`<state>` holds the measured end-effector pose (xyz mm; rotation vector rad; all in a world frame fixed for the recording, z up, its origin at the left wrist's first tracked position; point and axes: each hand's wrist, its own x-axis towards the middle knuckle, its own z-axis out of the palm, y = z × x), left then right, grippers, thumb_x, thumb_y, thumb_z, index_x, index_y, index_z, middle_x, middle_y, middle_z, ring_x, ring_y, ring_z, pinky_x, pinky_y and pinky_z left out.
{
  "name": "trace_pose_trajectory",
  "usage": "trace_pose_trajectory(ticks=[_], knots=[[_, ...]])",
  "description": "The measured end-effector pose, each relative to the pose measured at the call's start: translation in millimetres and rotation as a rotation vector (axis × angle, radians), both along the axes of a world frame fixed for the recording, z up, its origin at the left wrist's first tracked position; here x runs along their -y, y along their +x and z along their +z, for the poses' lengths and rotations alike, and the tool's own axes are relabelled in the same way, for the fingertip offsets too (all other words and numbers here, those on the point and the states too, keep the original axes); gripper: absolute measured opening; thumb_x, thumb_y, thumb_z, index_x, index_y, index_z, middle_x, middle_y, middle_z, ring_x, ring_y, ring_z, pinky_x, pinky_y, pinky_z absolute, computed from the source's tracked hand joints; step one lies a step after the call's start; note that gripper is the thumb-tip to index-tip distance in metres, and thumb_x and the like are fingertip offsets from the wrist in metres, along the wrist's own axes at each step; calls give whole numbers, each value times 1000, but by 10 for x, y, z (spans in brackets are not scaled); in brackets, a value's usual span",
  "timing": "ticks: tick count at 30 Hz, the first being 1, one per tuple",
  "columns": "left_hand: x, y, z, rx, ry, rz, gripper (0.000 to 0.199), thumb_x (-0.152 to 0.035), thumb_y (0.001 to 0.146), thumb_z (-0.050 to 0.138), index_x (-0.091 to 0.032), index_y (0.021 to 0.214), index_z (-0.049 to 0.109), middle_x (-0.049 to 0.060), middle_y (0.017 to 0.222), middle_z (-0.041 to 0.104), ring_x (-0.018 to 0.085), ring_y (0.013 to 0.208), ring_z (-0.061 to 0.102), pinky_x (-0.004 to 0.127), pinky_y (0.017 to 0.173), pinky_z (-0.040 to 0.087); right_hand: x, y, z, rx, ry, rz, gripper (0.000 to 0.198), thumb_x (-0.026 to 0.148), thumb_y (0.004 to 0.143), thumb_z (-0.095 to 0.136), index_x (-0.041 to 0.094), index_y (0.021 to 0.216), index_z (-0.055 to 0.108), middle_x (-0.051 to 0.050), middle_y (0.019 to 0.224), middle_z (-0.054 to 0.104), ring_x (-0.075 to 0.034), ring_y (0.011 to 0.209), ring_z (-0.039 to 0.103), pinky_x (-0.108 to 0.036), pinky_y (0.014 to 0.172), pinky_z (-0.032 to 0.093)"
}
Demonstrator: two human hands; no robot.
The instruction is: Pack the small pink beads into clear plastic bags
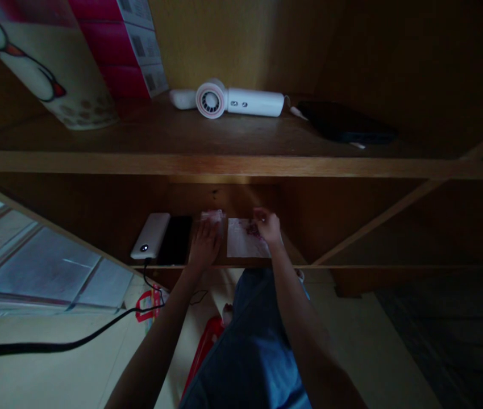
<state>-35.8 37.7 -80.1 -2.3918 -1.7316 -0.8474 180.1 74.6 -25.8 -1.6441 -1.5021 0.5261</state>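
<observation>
On the lower shelf my left hand (205, 243) lies flat, fingers stretched out, over a small clear plastic bag (213, 216). To its right is a white sheet of paper (241, 244) with a little heap of dark reddish bits (252, 229) on it. Above the right side of that sheet, my right hand (269, 227) is bent with the fingers drawn together near the heap. Whatever sits between those fingertips is too small and dark to make out.
A white power bank (152, 236) with a black cable (96, 329) and a dark phone (175, 241) lie left of my left hand. The upper shelf (241, 165) juts out above, bearing a white handheld fan (254, 102), a black object (344, 122) and a large cup (66, 74).
</observation>
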Motion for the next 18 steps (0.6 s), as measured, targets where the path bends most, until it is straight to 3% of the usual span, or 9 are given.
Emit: trace_pose_trajectory(ticks=[5,10,15,18], knots=[[1,14,5,-60,-22,23,43,-31,87,40,-18,128,47,15,137,42,29,130,34,52,102,33,141,401,-40,-137,31,-129,27,21,71,52,15,93,66,-8,84,70,-18,76,64,-29,69,48],[5,12,9,-75,-19,17,43,-31,88,38,-16,127,48,16,136,43,30,129,36,51,102,33,424,514,-93,-339,116,-129,26,30,72,52,15,89,64,-8,82,69,-18,75,63,-30,69,48],[4,9,11,-100,0,21,42,-31,88,39,-16,126,49,15,135,44,29,130,35,49,104,31,563,560,-213,-400,51,-110,23,32,69,55,15,82,63,-7,77,67,-18,72,62,-30,66,48],[10,10,28,-150,-13,31,42,-30,88,38,-16,127,48,15,136,43,28,130,34,49,103,32,653,489,-41,-399,159,-148,23,34,72,56,15,84,62,-6,78,66,-17,72,61,-30,67,47]])
